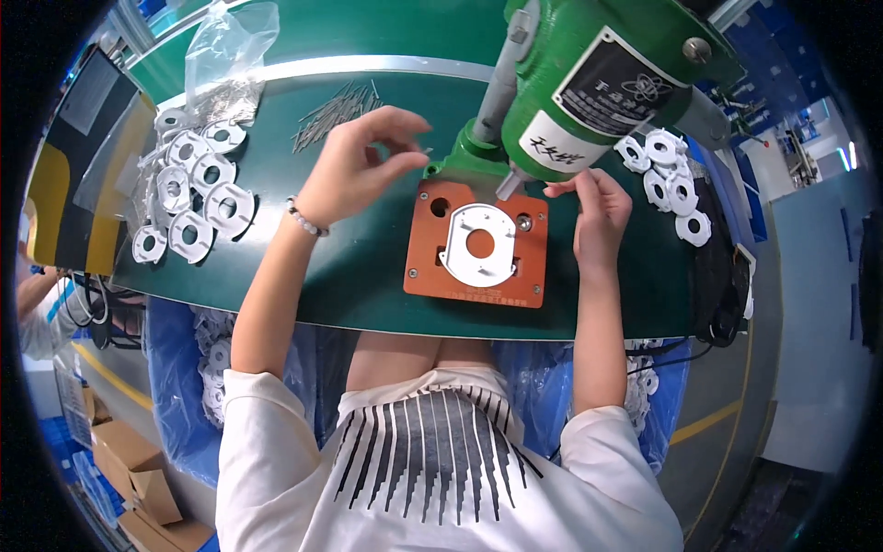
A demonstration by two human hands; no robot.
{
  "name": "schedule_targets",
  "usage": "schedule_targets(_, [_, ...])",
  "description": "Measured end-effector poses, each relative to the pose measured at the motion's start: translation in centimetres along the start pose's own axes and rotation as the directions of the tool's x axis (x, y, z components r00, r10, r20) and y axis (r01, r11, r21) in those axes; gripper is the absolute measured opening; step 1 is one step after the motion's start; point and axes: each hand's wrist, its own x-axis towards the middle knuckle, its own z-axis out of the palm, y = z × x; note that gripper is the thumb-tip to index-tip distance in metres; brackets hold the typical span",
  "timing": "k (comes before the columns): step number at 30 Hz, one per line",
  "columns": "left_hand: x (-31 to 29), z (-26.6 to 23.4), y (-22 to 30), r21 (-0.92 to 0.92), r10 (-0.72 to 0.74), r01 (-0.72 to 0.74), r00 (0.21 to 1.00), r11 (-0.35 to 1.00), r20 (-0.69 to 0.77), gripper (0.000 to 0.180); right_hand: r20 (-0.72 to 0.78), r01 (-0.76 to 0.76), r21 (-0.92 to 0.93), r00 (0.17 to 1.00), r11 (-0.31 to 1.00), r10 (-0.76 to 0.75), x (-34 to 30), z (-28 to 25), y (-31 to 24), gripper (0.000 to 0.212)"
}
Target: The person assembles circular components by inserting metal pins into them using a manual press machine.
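Note:
A white plastic plate (467,221) with a round centre hole lies on an orange fixture block (428,276), small pins standing up from it. Over the block leans a green press (543,101), its metal tip (509,187) just above the plate's far edge. My left hand (361,166), a beaded bracelet at its wrist, hovers left of the press with thumb and forefinger apart; nothing shows clearly between them. To the right of the press head, my right hand (602,207) has its fingers curled together near the head's lower edge. Whatever they pinch, if anything, is too small to make out.
Thin metal pins (336,112) lie in a pile beyond my left hand, near a clear plastic bag (230,55). White plates are heaped at left (190,235) and right (681,193) on the green table (368,285). Blue lined bins (179,405) stand below its front edge.

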Motion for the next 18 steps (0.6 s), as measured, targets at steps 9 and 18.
schedule_targets(9, [0.0,4.9,1.9,-0.27,0.126,-0.095,0.987,0.958,0.101,0.019,0.319,0.286,0.007,0.907,0.958,-0.274,-0.3,-0.4,0.0,0.013])
schedule_targets(18, [-0.4,4.7,2.3,-0.15,0.236,-0.226,0.971,0.962,0.05,0.018,0.41,0.516,-0.137,0.806,0.845,-0.426,-0.7,0.9,-1.2,0.002])
